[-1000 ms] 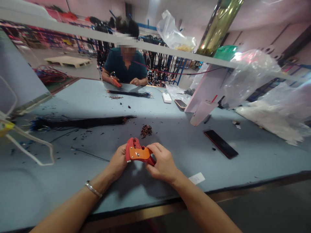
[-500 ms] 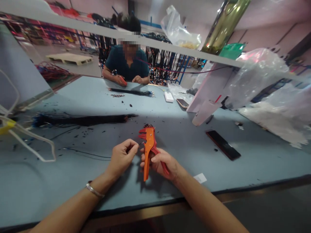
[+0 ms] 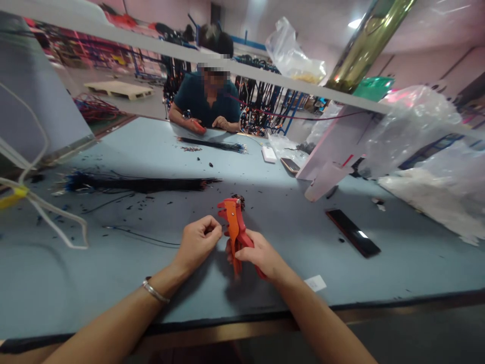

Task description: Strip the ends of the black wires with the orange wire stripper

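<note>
While left hand (image 3: pixel 198 241) curls, right hand (image 3: pixel 262 254) grips pliers (image 3: pixel 234 222)

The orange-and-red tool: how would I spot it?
Look to the near side of the blue table. There the right hand grips the two-colour tool. Its orange part sets it apart from the red tool held across the table.

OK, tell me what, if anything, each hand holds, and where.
The right hand grips the red-and-orange tool by its handles. The left hand seems to pinch a black wire; where is hidden.
</note>
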Available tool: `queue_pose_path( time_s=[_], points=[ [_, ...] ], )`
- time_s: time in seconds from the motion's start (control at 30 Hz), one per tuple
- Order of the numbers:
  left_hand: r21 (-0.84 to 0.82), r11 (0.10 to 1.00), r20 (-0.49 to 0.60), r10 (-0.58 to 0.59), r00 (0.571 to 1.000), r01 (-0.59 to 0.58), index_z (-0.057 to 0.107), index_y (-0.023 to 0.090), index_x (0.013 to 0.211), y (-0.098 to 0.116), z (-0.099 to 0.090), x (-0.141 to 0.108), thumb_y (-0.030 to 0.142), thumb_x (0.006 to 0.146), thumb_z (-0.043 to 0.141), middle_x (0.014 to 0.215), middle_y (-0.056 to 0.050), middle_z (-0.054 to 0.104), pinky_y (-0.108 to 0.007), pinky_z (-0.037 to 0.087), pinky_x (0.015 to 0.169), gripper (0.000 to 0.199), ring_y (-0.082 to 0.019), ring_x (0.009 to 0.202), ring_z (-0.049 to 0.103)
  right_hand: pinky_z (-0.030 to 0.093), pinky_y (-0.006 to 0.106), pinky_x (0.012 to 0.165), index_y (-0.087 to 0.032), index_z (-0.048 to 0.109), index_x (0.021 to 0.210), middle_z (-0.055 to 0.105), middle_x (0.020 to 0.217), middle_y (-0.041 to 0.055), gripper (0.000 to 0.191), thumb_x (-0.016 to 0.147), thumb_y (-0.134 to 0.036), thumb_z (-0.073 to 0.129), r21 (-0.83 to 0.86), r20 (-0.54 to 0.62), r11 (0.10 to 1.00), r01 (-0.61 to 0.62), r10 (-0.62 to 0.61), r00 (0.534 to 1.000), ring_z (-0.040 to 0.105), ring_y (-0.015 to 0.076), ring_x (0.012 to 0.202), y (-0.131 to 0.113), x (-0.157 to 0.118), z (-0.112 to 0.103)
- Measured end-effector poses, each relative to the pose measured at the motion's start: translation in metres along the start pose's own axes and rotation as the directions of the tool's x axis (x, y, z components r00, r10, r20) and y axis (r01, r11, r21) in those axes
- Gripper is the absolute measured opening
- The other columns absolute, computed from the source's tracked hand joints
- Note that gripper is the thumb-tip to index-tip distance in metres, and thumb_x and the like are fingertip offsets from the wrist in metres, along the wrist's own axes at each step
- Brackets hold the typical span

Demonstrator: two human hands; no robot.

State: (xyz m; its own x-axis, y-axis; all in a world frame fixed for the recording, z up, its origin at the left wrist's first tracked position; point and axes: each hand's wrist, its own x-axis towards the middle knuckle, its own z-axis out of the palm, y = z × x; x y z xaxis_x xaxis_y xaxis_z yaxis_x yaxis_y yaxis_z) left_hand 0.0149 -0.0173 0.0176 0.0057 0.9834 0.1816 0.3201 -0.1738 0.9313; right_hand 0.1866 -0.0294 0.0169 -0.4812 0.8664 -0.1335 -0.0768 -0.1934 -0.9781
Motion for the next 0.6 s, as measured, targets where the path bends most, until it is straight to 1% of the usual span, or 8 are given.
queue_pose_path(
  time_s=[0.17, 0.27, 0.33, 0.4, 0.47, 0.53, 0.6],
  points=[
    [-0.032, 0.999, 0.010, 0.001, 1.000, -0.001, 0.050, 0.018, 0.056, -0.001, 0.000, 0.000, 0.030, 0.072, 0.054, 0.050, 0.005, 0.040, -0.022, 0.028, 0.050, 0.021, -0.009, 0.051, 0.034, 0.048, 0.027, 0.060, -0.017, 0.055, 0.082, 0.061, 0.078, 0.0022, 0.021, 0.062, -0.022, 0.056, -0.192, -0.024, 0.981, 0.018, -0.023, 0.999, 0.058, 0.0163, 0.067, -0.005, -0.001, 0.001],
    [-0.037, 0.999, 0.008, 0.010, 1.000, -0.010, 0.048, 0.018, 0.057, -0.003, 0.000, 0.001, 0.030, 0.074, 0.055, 0.051, 0.006, 0.039, -0.022, 0.028, 0.050, 0.022, -0.010, 0.051, 0.033, 0.046, 0.025, 0.057, -0.017, 0.056, 0.082, 0.059, 0.075, 0.0011, 0.019, 0.063, -0.020, 0.055, -0.288, -0.039, 0.957, 0.031, -0.044, 0.998, 0.055, 0.0149, 0.064, -0.007, -0.001, 0.002],
    [-0.049, 0.999, 0.018, 0.022, 1.000, -0.021, 0.049, 0.018, 0.057, -0.004, 0.000, 0.001, 0.031, 0.075, 0.057, 0.052, 0.005, 0.039, -0.022, 0.028, 0.050, 0.024, -0.010, 0.051, 0.034, 0.045, 0.024, 0.058, -0.017, 0.057, 0.082, 0.060, 0.075, 0.0004, 0.018, 0.064, -0.018, 0.055, -0.403, -0.066, 0.913, 0.063, -0.097, 0.993, 0.054, 0.0142, 0.064, -0.008, -0.001, 0.003],
    [-0.074, 0.997, 0.039, 0.037, 0.999, -0.034, 0.053, 0.017, 0.060, -0.004, 0.000, 0.000, 0.033, 0.077, 0.058, 0.054, 0.004, 0.043, -0.022, 0.031, 0.051, 0.025, -0.010, 0.053, 0.037, 0.044, 0.025, 0.061, -0.018, 0.058, 0.083, 0.061, 0.076, -0.0003, 0.019, 0.065, -0.015, 0.054, -0.544, -0.085, 0.833, 0.103, -0.177, 0.981, 0.053, 0.0144, 0.065, -0.009, -0.002, 0.007],
    [-0.119, 0.992, 0.064, 0.052, 0.997, -0.045, 0.059, 0.016, 0.065, -0.005, 0.000, -0.001, 0.036, 0.080, 0.058, 0.059, 0.002, 0.051, -0.022, 0.036, 0.055, 0.025, -0.012, 0.057, 0.043, 0.045, 0.027, 0.065, -0.018, 0.059, 0.090, 0.062, 0.079, 0.0002, 0.026, 0.066, -0.013, 0.052, -0.671, -0.087, 0.729, 0.138, -0.262, 0.961, 0.055, 0.0155, 0.068, -0.009, -0.003, 0.010],
    [-0.192, 0.980, 0.079, 0.065, 0.995, -0.049, 0.062, 0.016, 0.071, -0.005, 0.000, -0.001, 0.039, 0.080, 0.060, 0.065, 0.000, 0.058, -0.024, 0.041, 0.061, 0.025, -0.014, 0.063, 0.050, 0.046, 0.031, 0.070, -0.018, 0.058, 0.100, 0.064, 0.087, 0.0032, 0.035, 0.066, -0.012, 0.051, -0.772, -0.071, 0.613, 0.170, -0.349, 0.934, 0.057, 0.0182, 0.074, -0.007, -0.004, 0.013],
    [-0.270, 0.962, 0.091, 0.066, 0.994, -0.040, 0.063, 0.016, 0.073, -0.006, 0.000, -0.002, 0.041, 0.078, 0.063, 0.069, -0.001, 0.061, -0.025, 0.045, 0.066, 0.026, -0.016, 0.068, 0.054, 0.048, 0.035, 0.076, -0.017, 0.055, 0.111, 0.063, 0.096, 0.0076, 0.044, 0.067, -0.015, 0.051, -0.846, -0.046, 0.498, 0.194, -0.429, 0.902, 0.058, 0.0218, 0.083, -0.003, -0.004, 0.013]
  ],
)
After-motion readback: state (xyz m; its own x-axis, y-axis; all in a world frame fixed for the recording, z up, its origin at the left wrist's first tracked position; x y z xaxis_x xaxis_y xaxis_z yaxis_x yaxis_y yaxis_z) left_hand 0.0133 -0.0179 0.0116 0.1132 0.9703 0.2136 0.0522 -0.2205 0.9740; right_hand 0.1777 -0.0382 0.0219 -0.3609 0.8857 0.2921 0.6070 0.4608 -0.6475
